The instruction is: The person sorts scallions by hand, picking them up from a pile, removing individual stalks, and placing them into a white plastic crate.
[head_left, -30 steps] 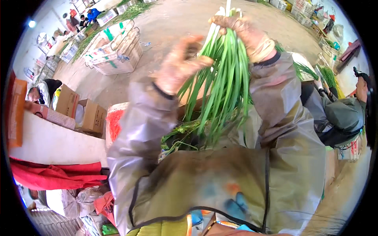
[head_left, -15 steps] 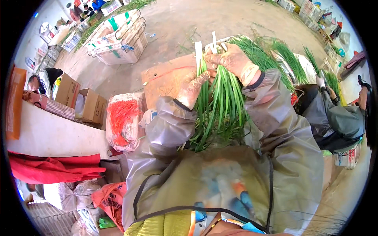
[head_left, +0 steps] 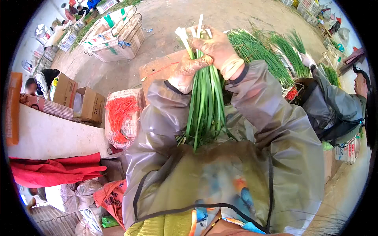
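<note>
In front of my chest, a bunch of garlic chives [head_left: 205, 100] hangs with its white stem ends up and its long green leaves down towards my apron [head_left: 204, 169]. My left hand [head_left: 184, 74], in a soiled thin glove, is closed around the stems from the left, its thumb across them. Higher up, my right hand [head_left: 215, 46], gloved too, grips the same bunch near the white ends, which stick out above its fingers. Parts of both hands' fingers are hidden behind the stems. Under my hands lies a brown board [head_left: 157, 72].
To the right, more chives [head_left: 252, 53] lie heaped, and a co-worker's gloved hand [head_left: 308, 59] touches another bunch. Red ties [head_left: 121, 114] lie on a wrapped block at my left. Stacked white crates [head_left: 118, 41] stand on the floor ahead, cardboard boxes [head_left: 90, 104] further left.
My hands have come together and moved slightly left and up, drawing the spread leaves into a tighter bunch. The co-worker's hand has moved up and left to the chives.
</note>
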`<action>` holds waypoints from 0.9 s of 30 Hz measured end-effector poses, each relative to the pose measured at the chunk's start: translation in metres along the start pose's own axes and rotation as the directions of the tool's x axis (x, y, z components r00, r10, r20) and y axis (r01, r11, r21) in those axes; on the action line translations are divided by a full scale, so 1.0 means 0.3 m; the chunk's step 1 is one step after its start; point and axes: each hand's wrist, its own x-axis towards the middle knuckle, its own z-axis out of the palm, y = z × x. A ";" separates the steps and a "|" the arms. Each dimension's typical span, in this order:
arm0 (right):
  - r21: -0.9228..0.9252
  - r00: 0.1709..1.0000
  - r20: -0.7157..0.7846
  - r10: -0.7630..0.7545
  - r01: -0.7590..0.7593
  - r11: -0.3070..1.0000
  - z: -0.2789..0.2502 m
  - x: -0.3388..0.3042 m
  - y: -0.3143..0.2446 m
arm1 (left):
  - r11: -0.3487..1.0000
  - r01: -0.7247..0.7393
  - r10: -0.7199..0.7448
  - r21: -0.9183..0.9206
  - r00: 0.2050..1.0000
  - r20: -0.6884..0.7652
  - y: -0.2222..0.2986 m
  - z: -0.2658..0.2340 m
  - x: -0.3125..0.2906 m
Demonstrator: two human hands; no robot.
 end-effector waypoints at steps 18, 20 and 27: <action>-0.612 0.781 0.621 0.065 0.431 0.664 -0.010 -0.011 0.063 | 0.934 0.328 -0.342 -0.141 0.936 -0.086 -0.156 -0.057 -0.131; -0.657 0.785 0.617 0.045 0.484 0.578 -0.003 -0.007 0.079 | 0.959 0.267 -0.271 -0.101 0.962 -0.035 -0.150 -0.051 -0.125; -0.781 0.855 0.492 0.166 0.350 0.517 0.036 -0.038 0.123 | 0.916 0.388 -0.398 -0.105 0.912 -0.100 -0.139 -0.043 -0.143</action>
